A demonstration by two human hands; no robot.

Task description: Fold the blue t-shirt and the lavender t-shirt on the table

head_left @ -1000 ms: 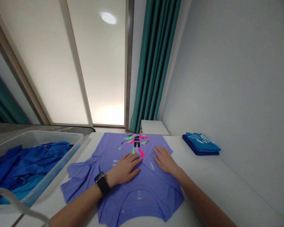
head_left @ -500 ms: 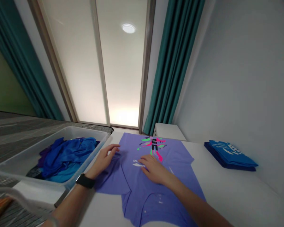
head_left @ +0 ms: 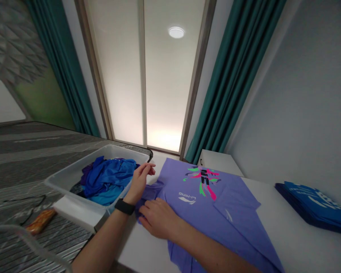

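A purple polo shirt (head_left: 199, 223) lies spread on the white table, with a pink, green and black print and white lettering. At its left side the sleeve is bunched and folded inward. My right hand (head_left: 159, 218) is on that sleeve, fingers curled into the cloth, the fingertips partly hidden. My left hand (head_left: 140, 182), with a black watch on the wrist, is raised just beyond the sleeve. Its fingers are loosely bent and nothing shows in them.
A clear plastic bin (head_left: 65, 185) of blue and purple clothes stands at the left. A stack of folded blue clothes (head_left: 318, 204) lies on the table (head_left: 295, 242) at the right. An orange packet (head_left: 41, 222) is at lower left. A white cabinet (head_left: 218, 161) stands behind the table.
The view has turned left. My right hand has moved from the shirt's middle to its left sleeve. The sleeve, flat before, is now gathered inward, and my left hand has lifted off the cloth.
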